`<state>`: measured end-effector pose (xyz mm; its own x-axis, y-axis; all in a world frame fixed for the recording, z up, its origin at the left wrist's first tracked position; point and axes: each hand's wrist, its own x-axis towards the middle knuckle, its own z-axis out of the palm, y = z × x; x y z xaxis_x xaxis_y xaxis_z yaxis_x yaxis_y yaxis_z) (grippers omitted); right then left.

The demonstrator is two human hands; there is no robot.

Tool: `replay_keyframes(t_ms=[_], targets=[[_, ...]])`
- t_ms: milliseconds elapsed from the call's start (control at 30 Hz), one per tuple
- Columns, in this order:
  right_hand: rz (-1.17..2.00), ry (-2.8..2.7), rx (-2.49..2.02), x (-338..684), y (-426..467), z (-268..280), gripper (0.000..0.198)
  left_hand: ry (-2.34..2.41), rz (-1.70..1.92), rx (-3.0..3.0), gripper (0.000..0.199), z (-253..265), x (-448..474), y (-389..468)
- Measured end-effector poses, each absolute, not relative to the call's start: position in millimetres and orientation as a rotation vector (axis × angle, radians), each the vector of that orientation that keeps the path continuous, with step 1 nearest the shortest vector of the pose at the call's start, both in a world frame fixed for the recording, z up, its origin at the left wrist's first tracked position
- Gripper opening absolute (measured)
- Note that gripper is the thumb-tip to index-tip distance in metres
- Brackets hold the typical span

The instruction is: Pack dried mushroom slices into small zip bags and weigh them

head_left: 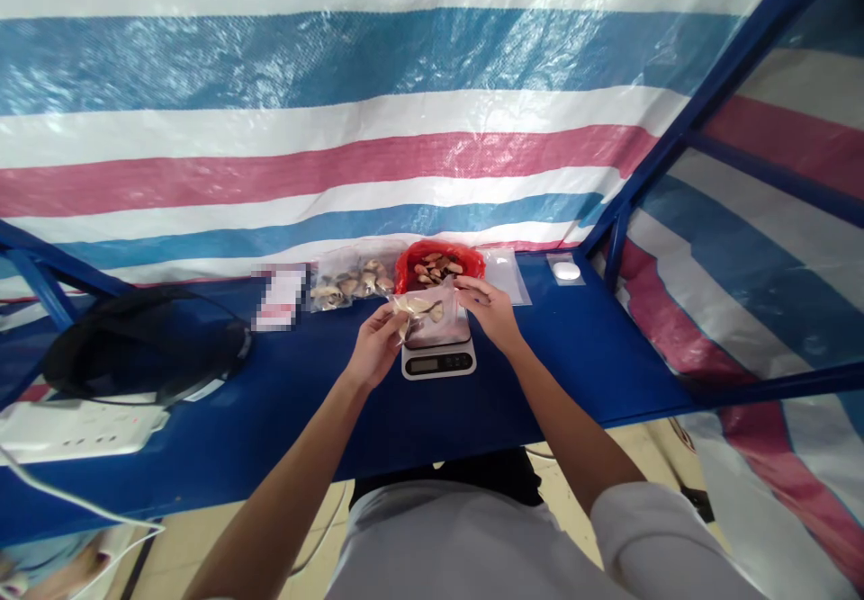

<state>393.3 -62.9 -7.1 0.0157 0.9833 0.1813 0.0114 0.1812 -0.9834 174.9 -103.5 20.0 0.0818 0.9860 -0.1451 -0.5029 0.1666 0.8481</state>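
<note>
Both hands: left hand [376,344] and right hand [490,314] pinch a clear plastic bag [440,330] of pale slices [432,312].
Clear bag: above white rectangular digital scale [438,362].
Behind: open red plastic bag [476,264], brown pieces [438,269] inside.
Blue tabletop [540,384]: beneath scale.

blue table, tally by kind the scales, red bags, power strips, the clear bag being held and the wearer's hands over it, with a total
Scale: 1
Red bag: 1
Power strip: 1
Held clear bag: 1
Hands: 2 (left hand, right hand)
Total: 6
</note>
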Motion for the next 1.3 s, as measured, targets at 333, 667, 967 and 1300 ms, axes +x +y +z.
replay_keyframes(t_ms=[333, 667, 967, 1300], targets=[[1.228, -1.108, -1.142, 388, -64, -5, 0.043, 0.891, 1.227, 0.732, 0.034, 17, 170, -101], [1.279, -1.106, -1.18, 382, -55, 5, 0.037, 1.366, 1.47, 1.232, 0.041, 12, 146, -84], [1.258, -1.217, -1.174, 366, -51, 15, 0.035, 1.483, 1.353, 2.072, 0.019, 37, 165, -86], [1.294, -1.252, -1.161, 359, -48, 19, 0.037, 1.305, 1.11, 1.599, 0.018, 37, 185, -59]])
